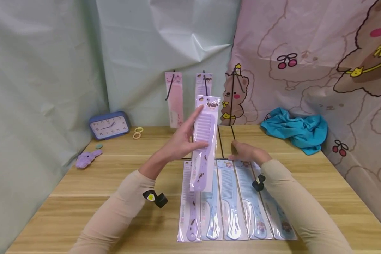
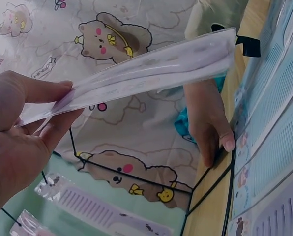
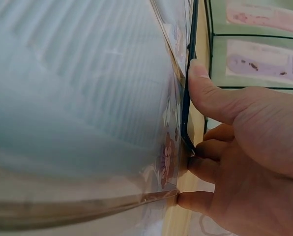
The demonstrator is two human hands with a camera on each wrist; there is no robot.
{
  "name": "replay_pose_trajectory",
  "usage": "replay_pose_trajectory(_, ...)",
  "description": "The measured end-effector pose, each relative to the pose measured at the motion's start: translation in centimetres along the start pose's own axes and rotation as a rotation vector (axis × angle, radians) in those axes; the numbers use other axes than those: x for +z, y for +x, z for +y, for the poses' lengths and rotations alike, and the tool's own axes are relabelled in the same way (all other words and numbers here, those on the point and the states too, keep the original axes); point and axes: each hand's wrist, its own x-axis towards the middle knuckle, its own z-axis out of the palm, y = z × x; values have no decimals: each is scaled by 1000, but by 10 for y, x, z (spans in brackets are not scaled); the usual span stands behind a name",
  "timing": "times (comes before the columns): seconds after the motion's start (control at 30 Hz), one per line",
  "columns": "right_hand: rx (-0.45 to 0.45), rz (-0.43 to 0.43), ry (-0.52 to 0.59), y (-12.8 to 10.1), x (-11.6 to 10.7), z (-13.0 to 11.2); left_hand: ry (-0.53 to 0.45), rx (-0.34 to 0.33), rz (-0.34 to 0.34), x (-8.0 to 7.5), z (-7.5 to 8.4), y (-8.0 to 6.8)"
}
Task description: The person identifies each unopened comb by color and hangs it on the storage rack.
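Note:
My left hand (image 1: 179,143) pinches a packaged purple comb (image 1: 203,176) between thumb and fingers, holding it raised over the table. In the left wrist view this clear pack (image 2: 151,71) is seen nearly edge-on. My right hand (image 1: 246,151) grips the front base bar of a black wire display rack (image 1: 221,143); in the right wrist view its thumb (image 3: 199,73) presses on the wire. Just before that bar lie several packaged blue combs (image 1: 230,197) in a row, with another packaged purple comb (image 1: 187,220) at the row's left end.
On the rack's hooks hang a packaged pink comb (image 1: 176,102) and a packaged purple comb (image 2: 102,209). At the left stand a blue clock (image 1: 110,125), a purple plush toy (image 1: 86,158) and small rings (image 1: 138,130). A teal cloth (image 1: 296,130) lies bunched at the back right.

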Motion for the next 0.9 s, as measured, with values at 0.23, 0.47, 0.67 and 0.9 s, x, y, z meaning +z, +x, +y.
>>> replay_pose_trajectory(0.23,-4,-3,5,0,1,1,37,-27,49,-4,-8,5)
replay_pose_trajectory(0.47,-11,1,-2,0,2,2,118,-65,120,-14,-27,23)
replay_pose_trajectory(0.67,-21,8,-21,-1,2,0,149,-135,211,-25,-42,39)
replay_pose_trajectory(0.9,-4,15,-26,-2,1,-1,337,-203,314,-31,-48,68)
